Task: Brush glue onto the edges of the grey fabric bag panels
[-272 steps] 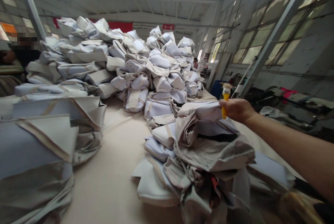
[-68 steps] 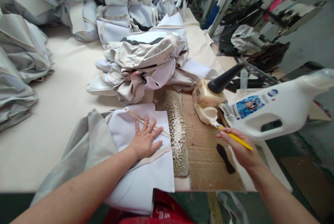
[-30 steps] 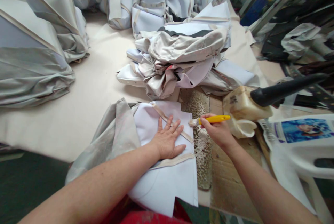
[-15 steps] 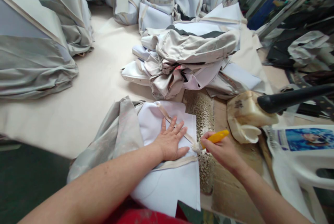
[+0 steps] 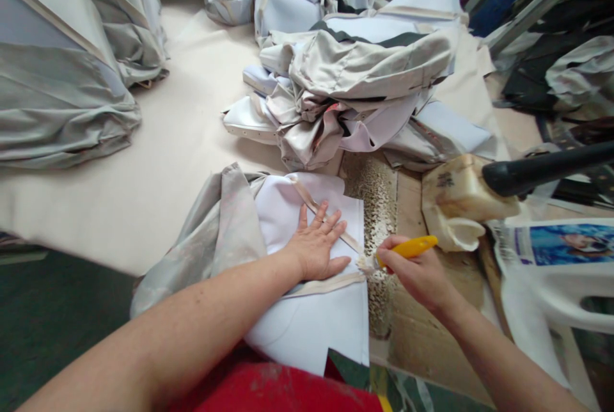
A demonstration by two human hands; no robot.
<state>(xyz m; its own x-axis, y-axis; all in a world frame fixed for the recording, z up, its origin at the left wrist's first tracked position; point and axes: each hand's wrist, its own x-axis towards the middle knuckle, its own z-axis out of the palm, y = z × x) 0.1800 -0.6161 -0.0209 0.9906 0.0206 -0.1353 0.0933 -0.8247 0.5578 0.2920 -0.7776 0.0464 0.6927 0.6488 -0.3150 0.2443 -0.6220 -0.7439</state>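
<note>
My left hand (image 5: pixel 316 247) lies flat, fingers spread, on a white fabric piece (image 5: pixel 307 309) with beige strips along its seams, spread at the table's near edge. My right hand (image 5: pixel 416 271) is closed round a small brush with a yellow handle (image 5: pixel 410 247); its bristles touch the right edge of the fabric, just beside my left fingertips. Grey cloth (image 5: pixel 211 239) belonging to the same piece bunches up to the left.
A glue-crusted cardboard sheet (image 5: pixel 384 220) lies under the brush. A yellowed container with a black handle (image 5: pixel 460 194) and a white jug (image 5: pixel 561 271) stand to the right. Heaps of grey and white covers (image 5: pixel 355 86) fill the cream table (image 5: pixel 144 169) beyond.
My right hand brought the brush from the container to the fabric's right edge and drew it down along the seam. The left hand stayed pressed flat on the fabric.
</note>
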